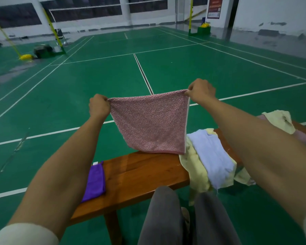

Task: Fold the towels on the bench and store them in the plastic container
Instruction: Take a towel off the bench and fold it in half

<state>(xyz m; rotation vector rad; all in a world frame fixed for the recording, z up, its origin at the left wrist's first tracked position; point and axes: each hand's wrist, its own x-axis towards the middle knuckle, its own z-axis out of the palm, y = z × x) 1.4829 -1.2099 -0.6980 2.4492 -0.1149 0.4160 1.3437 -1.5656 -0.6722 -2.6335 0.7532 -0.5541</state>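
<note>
A pink speckled towel (151,123) hangs stretched in the air above the wooden bench (140,172). My left hand (98,106) pinches its upper left corner and my right hand (200,90) pinches its upper right corner. The towel's lower edge hangs just over the bench top. A purple towel (94,183) lies flat on the bench at the left. To the right lies a heap with a white towel (212,156) on top of a pale yellow towel (194,167). Another yellow towel (279,119) sits farther right. No plastic container is in view.
The bench stands on a green badminton court floor (95,76) with white lines. My grey-trousered legs (166,218) are below the bench's near edge. Net posts (55,32) and a dark bag (42,50) stand far off at the left.
</note>
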